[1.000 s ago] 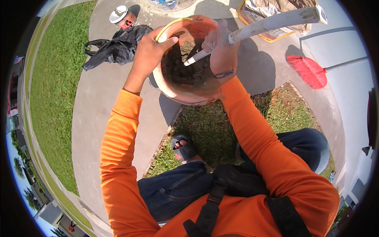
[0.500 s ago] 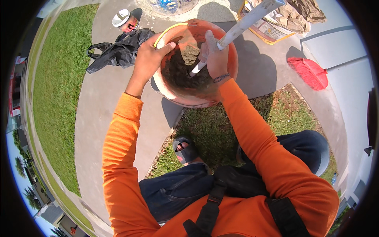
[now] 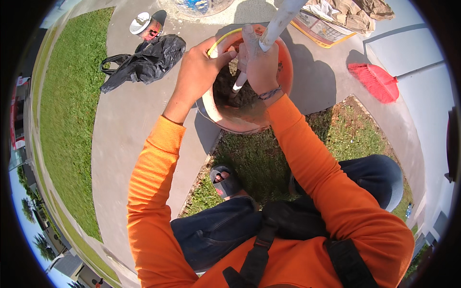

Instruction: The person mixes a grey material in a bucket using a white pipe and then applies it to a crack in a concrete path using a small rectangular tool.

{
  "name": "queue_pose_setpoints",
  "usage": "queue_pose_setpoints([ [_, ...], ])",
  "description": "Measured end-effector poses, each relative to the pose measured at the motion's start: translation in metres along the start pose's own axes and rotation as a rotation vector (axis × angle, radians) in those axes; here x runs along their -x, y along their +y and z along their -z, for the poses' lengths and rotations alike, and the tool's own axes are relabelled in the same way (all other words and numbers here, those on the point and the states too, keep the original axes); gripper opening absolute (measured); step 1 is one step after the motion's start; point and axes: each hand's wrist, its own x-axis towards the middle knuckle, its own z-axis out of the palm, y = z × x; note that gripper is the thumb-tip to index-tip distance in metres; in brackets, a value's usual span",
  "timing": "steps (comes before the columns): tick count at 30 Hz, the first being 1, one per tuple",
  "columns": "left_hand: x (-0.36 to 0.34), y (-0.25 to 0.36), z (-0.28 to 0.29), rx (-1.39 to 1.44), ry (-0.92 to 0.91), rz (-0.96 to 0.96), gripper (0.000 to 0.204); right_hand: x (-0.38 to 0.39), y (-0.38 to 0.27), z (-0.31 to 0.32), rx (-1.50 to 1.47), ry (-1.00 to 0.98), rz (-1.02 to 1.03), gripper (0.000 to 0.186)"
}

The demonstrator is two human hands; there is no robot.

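An orange bucket (image 3: 249,117) holds dark grey-brown wet mix (image 3: 225,86). My left hand (image 3: 199,72) grips the bucket's left rim, thumb over the inside, beside the yellow handle (image 3: 222,37). My right hand (image 3: 261,65) is closed round a white plastic pipe (image 3: 281,21) over the bucket. The pipe stands steeply tilted, its lower end down in the mix.
A black plastic bag (image 3: 149,62) and a paint can (image 3: 146,28) lie at upper left, a clear tub (image 3: 201,7) at the top, a paper-filled yellow-edged container (image 3: 321,29) at upper right, and a red broom head (image 3: 374,81) at right. A lawn (image 3: 67,120) borders the pavement.
The pipe's top has swung left and upward, making it steeper, and my right hand has moved slightly left with it. My left hand has shifted right along the rim.
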Motion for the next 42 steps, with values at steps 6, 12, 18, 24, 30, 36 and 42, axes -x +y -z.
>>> queue_pose_setpoints([
  [6,-0.006,-0.013,0.011,0.081,0.001,0.062,0.040,0.003,0.027,0.007,-0.449,-0.076,-0.018,0.041],
  [12,0.004,-0.015,0.020,0.110,0.037,0.092,0.041,-0.007,-0.007,0.007,-0.033,0.002,0.192,0.045],
  [18,-0.003,-0.005,0.010,0.150,0.001,0.046,0.041,-0.006,0.033,0.024,-0.222,0.085,-0.107,0.043],
  [24,0.003,-0.002,0.011,-0.008,0.032,0.071,0.039,-0.011,-0.001,0.015,-0.195,0.009,0.165,0.034],
  [30,0.005,0.005,0.001,0.072,0.074,0.013,0.035,-0.018,0.009,0.024,-0.089,0.033,-0.142,0.043],
  [36,0.004,0.003,0.000,-0.019,0.078,0.054,0.034,-0.018,0.005,0.033,-0.150,0.065,0.132,0.041],
  [42,0.002,0.005,0.000,-0.048,0.053,0.059,0.036,-0.015,-0.008,0.028,-0.038,0.114,-0.067,0.044],
])
